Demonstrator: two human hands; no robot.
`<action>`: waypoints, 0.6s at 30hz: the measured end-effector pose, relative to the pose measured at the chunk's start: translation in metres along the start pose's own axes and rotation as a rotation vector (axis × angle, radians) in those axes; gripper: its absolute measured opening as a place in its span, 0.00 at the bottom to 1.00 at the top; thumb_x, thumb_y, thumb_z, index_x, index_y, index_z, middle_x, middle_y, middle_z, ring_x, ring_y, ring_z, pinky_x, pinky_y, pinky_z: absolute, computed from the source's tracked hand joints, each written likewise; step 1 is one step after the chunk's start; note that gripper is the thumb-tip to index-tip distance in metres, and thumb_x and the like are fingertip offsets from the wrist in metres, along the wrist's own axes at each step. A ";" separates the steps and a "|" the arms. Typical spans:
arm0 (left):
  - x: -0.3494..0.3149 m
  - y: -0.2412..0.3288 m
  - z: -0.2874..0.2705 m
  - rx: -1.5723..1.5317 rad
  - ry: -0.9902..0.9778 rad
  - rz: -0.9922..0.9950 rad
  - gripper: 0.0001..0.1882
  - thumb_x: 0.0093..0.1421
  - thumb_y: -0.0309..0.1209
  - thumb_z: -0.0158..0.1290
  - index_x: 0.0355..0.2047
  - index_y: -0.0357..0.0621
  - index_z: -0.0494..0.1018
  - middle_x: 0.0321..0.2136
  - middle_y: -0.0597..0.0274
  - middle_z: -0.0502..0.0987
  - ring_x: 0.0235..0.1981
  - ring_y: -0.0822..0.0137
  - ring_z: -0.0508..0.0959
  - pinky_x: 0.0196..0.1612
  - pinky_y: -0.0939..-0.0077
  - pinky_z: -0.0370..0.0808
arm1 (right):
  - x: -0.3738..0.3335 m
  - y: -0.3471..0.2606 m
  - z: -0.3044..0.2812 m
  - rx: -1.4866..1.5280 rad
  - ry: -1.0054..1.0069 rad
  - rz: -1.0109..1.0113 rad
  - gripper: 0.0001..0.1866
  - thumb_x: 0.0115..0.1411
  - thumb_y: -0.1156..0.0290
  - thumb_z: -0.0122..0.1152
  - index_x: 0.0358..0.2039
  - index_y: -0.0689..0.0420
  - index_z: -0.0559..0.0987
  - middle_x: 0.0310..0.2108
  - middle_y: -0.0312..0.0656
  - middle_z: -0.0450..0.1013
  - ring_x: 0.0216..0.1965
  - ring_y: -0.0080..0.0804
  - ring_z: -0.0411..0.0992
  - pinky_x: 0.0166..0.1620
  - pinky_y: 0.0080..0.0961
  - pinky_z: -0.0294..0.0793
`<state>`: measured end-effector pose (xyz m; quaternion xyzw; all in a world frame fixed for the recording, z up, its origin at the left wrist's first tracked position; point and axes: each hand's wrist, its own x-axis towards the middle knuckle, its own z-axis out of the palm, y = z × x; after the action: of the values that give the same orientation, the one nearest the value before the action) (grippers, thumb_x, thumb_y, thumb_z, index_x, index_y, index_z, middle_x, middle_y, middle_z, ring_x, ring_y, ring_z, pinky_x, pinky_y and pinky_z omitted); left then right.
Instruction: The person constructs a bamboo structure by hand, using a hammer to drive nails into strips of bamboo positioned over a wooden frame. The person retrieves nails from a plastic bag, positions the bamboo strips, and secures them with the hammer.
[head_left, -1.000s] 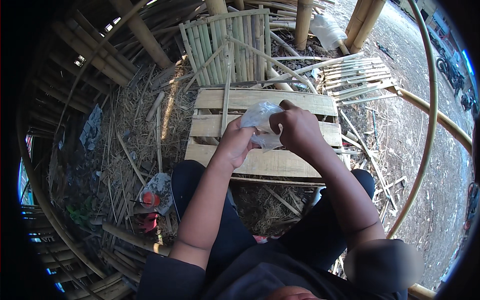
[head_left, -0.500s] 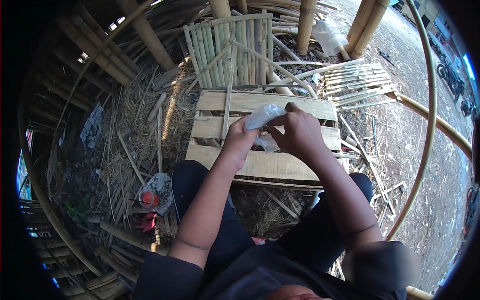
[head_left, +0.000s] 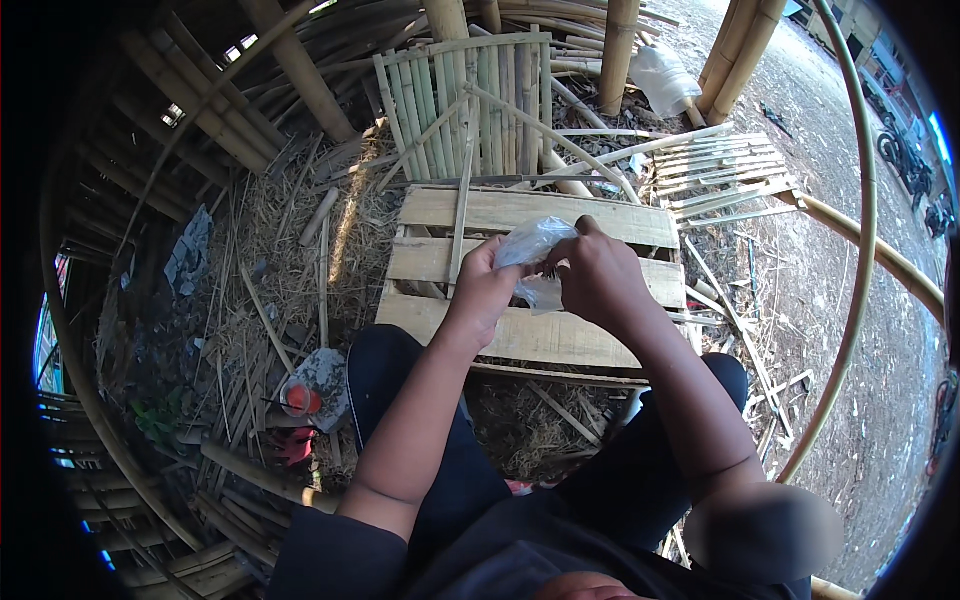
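Both of my hands hold a clear plastic bag (head_left: 537,238) above a low table of pale wooden slats (head_left: 530,335). My left hand (head_left: 482,292) grips the bag's left side, its thumb toward the middle. My right hand (head_left: 606,270) is closed at the bag's right side, with bent fingers close to the left fingertips. A loose part of the plastic hangs below my fingers. Some small dark things show between the two hands, too small to name. What else the bag contains I cannot make out.
Behind the table leans a bamboo slat panel (head_left: 470,110), with a thin bamboo strip (head_left: 465,190) reaching onto the tabletop. Another slatted piece (head_left: 720,165) lies at the right. A cup with red contents (head_left: 302,400) stands on a stone at my left, beside a red glove-like thing (head_left: 293,445).
My right fingers have curled in closer to my left fingertips at the bag. The bag stays in both hands, and the view has shifted slightly.
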<state>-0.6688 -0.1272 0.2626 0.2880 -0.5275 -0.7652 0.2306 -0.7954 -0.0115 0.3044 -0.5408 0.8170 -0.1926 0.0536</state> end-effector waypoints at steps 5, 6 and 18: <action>0.001 0.000 -0.005 0.109 0.026 -0.011 0.17 0.57 0.15 0.46 0.45 0.37 0.76 0.37 0.63 0.80 0.38 0.73 0.80 0.43 0.75 0.77 | 0.001 0.004 0.000 0.063 -0.045 0.005 0.05 0.53 0.71 0.71 0.32 0.49 0.88 0.38 0.49 0.74 0.39 0.49 0.78 0.44 0.40 0.78; 0.004 -0.002 -0.007 0.147 0.021 0.022 0.18 0.57 0.16 0.47 0.48 0.36 0.75 0.39 0.62 0.79 0.38 0.72 0.81 0.42 0.74 0.79 | 0.001 0.006 0.001 0.064 -0.046 0.007 0.05 0.53 0.71 0.71 0.32 0.49 0.88 0.38 0.49 0.74 0.39 0.49 0.78 0.44 0.40 0.78; -0.010 0.017 0.007 0.180 0.023 -0.006 0.20 0.59 0.17 0.45 0.51 0.36 0.74 0.41 0.60 0.80 0.40 0.70 0.82 0.38 0.72 0.81 | 0.003 0.009 -0.013 0.257 0.013 -0.038 0.05 0.52 0.72 0.69 0.30 0.57 0.85 0.34 0.51 0.74 0.36 0.52 0.77 0.43 0.40 0.77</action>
<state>-0.6653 -0.1219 0.2825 0.3181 -0.5906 -0.7120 0.2074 -0.8082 -0.0080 0.3131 -0.5438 0.7754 -0.3002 0.1136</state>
